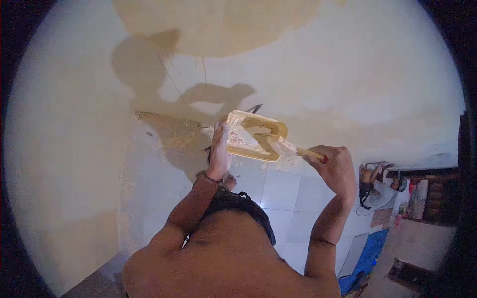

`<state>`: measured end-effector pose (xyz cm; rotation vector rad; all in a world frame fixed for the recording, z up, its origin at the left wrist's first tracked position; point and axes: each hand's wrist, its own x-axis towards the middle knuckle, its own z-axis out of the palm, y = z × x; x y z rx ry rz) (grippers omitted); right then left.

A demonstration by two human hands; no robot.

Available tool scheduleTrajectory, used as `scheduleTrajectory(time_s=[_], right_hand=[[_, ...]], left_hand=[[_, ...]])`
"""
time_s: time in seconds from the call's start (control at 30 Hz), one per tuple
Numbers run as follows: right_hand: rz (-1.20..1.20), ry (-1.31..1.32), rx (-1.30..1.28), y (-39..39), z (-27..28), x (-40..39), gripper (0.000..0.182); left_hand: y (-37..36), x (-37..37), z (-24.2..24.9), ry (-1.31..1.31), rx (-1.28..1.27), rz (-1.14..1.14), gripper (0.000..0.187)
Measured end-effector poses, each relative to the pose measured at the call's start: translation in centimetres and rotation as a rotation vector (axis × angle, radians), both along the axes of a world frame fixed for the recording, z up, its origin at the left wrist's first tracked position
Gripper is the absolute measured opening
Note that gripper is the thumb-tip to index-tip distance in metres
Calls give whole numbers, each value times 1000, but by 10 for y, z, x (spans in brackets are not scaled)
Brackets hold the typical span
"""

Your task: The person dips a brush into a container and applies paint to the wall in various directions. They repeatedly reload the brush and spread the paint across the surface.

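We've got the yellow rectangular plastic tray (251,135), smeared w/ pale putty, held up in front of the cream plastered wall (348,74). Left hand (219,151) grasps its near short edge, fingers wrapped round the rim. Right hand (336,166) is clenched on the wooden, red-tipped handle of a flat putty knife (283,146), blade resting inside the tray on the putty.

To do this bit well, imo: we keep the tray tilted toward us so nothing slides off, and draw the blade along the tray floor at a low angle so the load sits on one face, near the edge. Scrape the excess on the rim; a heavy load will likely drip onto the white tiled floor (285,191) below. Firm left grip so the tray doesn't twist under blade pressure.

A person sits well apart by the far wall (375,186), beside a blue sheet (370,253).
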<state>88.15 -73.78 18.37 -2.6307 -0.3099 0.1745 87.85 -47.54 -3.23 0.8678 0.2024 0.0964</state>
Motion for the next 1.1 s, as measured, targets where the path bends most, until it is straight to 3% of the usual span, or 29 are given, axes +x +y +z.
scheduleTrajectory(time_s=[0.27,0.43,0.47,0.53,0.6,0.67,0.73,0.9,0.97,1.1], right_hand=[[111,116,72,7,-24,19,20],[120,96,113,0,-25,26,19],[129,90,116,-8,11,26,20],[147,107,120,-10,15,25,20],[168,118,117,-9,13,25,20],[85,107,259,-12,11,23,19],[73,118,232,-8,10,22,19],[77,103,148,-8,11,9,20],[-47,59,298,-18,4,-3,20],[-171,-28,343,-35,-4,-35,18]], left_hand=[[8,-7,5,-80,215,69,40],[2,-7,-6,18,-28,91,39],[-6,-8,30,18,-27,94,39],[-5,-7,49,-90,197,40,40],[-3,-7,37,-42,208,73,40],[-4,-7,28,8,220,102,41],[-10,-9,53,20,-8,64,42],[-8,-5,63,-29,64,52,41],[-5,0,55,-4,43,55,40],[-4,2,51,-123,63,28,40]])
